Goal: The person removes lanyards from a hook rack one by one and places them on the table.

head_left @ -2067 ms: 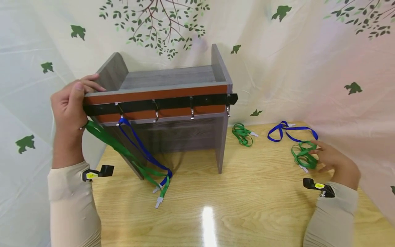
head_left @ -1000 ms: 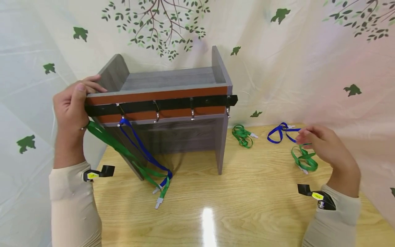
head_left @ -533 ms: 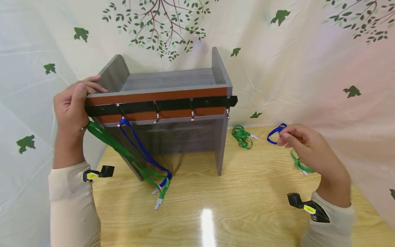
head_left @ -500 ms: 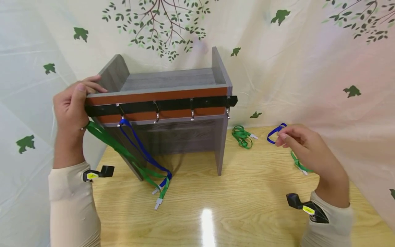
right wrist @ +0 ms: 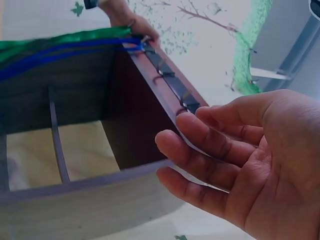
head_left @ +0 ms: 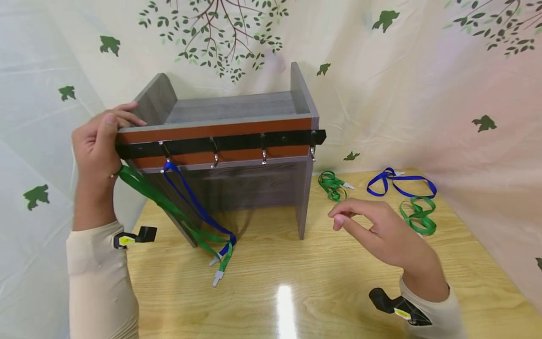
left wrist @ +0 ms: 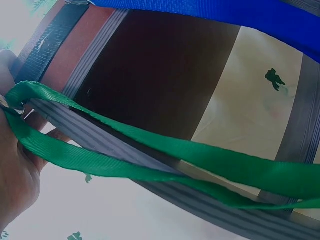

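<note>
At the left end of a grey wooden shelf [head_left: 237,104], my left hand [head_left: 95,141] grips its upper front corner, thumb in front and fingers over the top. A black hook rail [head_left: 241,144] runs along the shelf's orange-brown front. From its left hooks hang a green lanyard [head_left: 141,184], looped close beside my left wrist, and a blue lanyard [head_left: 186,190]; their pale clips rest on the table. My right hand [head_left: 385,233] hovers over the table right of the shelf, fingers loosely bent and holding nothing, as the right wrist view shows its fingers [right wrist: 210,165].
A bunched green lanyard [head_left: 328,179] lies just right of the shelf. Farther right on the wooden table [head_left: 338,292] are a blue lanyard [head_left: 412,178] and another green lanyard [head_left: 428,228]. The rail's other hooks [head_left: 264,155] carry nothing. A leaf-printed curtain [head_left: 381,94] hangs behind.
My right hand has left the green lanyard at the far right and moved left and nearer, passing over the blue lanyard. My left hand keeps its grip on the shelf.
</note>
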### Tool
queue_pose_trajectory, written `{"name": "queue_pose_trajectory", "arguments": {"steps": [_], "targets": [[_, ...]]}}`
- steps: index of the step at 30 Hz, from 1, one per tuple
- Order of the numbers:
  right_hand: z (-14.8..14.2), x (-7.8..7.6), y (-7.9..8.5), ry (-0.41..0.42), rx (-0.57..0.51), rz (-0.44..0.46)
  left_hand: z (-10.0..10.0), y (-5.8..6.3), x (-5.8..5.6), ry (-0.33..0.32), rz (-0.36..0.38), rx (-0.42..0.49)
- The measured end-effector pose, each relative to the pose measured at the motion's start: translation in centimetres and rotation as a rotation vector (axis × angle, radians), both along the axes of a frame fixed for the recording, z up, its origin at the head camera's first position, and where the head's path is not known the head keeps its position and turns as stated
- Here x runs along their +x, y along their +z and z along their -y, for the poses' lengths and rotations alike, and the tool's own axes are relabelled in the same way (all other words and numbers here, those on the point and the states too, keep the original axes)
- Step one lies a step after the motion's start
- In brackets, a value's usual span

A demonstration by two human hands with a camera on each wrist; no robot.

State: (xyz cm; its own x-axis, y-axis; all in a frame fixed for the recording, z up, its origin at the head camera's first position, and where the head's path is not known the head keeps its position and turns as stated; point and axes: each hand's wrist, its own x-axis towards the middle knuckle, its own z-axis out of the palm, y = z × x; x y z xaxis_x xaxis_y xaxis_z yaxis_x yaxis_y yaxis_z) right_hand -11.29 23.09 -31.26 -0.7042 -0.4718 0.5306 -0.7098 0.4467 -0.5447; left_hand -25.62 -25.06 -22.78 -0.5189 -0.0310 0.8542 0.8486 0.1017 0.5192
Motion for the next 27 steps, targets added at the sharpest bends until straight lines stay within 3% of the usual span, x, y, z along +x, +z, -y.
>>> {"name": "queue_pose_trajectory", "arguments": {"steps": [3, 10, 17, 27], "targets": [[1.0, 0.2, -0.2, 0.066, -0.012, 0.003, 0.0, 0.0, 0.0, -0.003, 0.002, 0.003], [2.4, 0.7, -0.5, 0.136, -0.024, 0.038, -0.2, 0.1, 0.2, 0.011, 0.008, 0.002], [3.8, 0.7, -0.9, 0.225, -0.068, -0.028, 0.1, 0.1, 0.2, 0.028, 0.009, -0.013], [6.8, 0.2, -2.2, 0.293, -0.021, 0.033, 0.2, 0.0, 0.1, 0.032, 0.006, -0.022]]}}
